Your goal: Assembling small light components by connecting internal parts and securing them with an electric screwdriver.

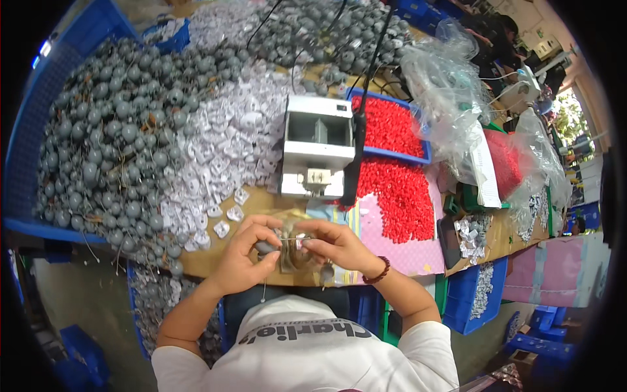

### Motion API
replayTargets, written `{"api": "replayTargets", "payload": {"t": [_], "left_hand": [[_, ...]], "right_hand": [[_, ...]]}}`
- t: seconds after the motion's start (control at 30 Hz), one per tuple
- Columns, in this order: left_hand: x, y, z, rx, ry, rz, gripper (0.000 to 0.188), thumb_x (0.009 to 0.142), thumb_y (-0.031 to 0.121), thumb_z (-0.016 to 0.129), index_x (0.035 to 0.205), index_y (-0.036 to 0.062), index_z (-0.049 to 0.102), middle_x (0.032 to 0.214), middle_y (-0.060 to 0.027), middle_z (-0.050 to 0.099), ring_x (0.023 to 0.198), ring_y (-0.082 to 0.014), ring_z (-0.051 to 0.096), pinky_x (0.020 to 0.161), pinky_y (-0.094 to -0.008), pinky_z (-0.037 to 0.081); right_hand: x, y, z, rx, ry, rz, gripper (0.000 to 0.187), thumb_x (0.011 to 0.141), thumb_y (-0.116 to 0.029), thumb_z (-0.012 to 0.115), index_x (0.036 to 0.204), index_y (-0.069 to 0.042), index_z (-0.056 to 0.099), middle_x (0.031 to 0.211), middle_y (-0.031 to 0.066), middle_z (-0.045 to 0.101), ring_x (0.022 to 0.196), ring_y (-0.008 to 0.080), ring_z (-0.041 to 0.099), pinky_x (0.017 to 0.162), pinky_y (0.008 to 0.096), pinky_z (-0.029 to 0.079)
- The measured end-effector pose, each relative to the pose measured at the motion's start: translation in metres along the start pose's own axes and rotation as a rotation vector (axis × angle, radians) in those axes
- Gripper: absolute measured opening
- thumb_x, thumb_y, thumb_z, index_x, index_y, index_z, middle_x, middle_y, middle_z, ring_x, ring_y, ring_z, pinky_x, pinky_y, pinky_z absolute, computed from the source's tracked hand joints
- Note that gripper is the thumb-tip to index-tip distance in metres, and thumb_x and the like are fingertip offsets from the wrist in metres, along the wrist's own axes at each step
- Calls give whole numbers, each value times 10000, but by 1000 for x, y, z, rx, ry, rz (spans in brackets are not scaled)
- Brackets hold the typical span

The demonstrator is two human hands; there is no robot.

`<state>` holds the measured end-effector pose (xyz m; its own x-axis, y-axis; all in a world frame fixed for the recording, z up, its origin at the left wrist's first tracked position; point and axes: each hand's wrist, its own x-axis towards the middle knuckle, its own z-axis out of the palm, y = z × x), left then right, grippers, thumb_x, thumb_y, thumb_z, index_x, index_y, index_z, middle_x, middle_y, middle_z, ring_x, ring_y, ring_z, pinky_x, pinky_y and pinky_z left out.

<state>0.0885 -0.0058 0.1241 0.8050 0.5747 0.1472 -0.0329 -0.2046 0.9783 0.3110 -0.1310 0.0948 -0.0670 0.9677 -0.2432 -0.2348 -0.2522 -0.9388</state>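
Observation:
My left hand (240, 260) is closed, thumb and fingers pinching a small grey round part (264, 247) close to the table's front edge. A thin pale cord hangs below that hand and ends in a small light tip (263, 300). My right hand (341, 247) is closed too, its fingertips pinching a thin strand (292, 239) that stretches across toward the left hand. What else the right fingers may hold is too small to make out. Just beyond both hands stands a white and black bench machine (318, 147).
A blue crate (26, 130) of grey balls with cords fills the left. White plastic pieces (228, 130) lie heaped beside it. Small red parts (398, 196) cover a pink sheet (424, 258) and a blue tray (428, 151). Clear plastic bags (444, 91) sit at back right.

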Motion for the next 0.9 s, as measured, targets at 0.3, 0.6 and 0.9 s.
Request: {"api": "replayTargets", "payload": {"t": [0.3,0.6,0.9], "left_hand": [[-67,-80,62,391,37,-2,224,778,-10,723,969,51,623,1099,-131,582,1012,-331,596,879,-408,497],[-66,-95,71,559,-31,104,200,752,14,696,942,66,664,1085,-100,570,1011,-322,577,863,-432,502],[-62,-94,59,720,27,26,295,747,33,689,1038,76,665,1197,-126,567,1103,-339,551,927,-466,470]], "right_hand": [[-14,60,-9,-1108,186,-359,238,815,-1,707,1049,-44,721,888,104,686,800,321,668,676,375,551],[4,79,-12,-1433,102,-554,264,773,-132,659,1024,-56,690,975,72,627,858,247,619,711,362,540],[-7,74,-10,-1555,-49,-506,413,771,-140,655,1159,-1,674,1133,109,613,985,264,615,843,377,538]]}}
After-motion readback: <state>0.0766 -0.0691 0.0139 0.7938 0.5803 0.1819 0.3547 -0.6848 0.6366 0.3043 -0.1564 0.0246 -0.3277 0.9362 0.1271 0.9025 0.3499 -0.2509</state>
